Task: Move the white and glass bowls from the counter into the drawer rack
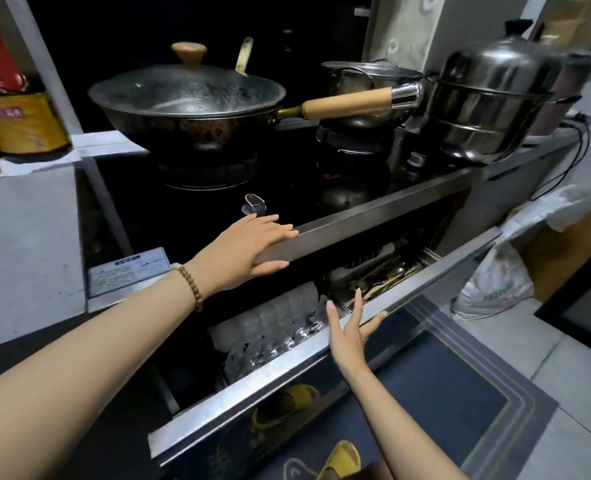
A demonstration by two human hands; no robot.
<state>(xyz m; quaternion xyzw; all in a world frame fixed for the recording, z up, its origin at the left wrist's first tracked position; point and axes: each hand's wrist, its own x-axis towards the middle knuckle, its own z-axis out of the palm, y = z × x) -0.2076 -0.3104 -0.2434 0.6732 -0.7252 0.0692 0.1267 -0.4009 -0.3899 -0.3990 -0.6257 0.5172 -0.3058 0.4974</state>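
Note:
The drawer (321,348) under the stove stands pulled out. In its rack a row of white bowls (270,315) stands on edge, with glass bowls (273,344) in front of them. My left hand (249,251) rests flat on the steel front edge of the stove counter, fingers straight. My right hand (349,327) hovers open over the drawer's front rim, fingers spread, its lower fingers touching the rim. Neither hand holds anything.
A lidded wok (190,98) with a wooden handle sits on the left burner, a steel pot (363,91) on the right one, a steamer pot (491,98) further right. Utensils (380,275) fill the drawer's right compartment. A dark floor mat (425,393) lies below.

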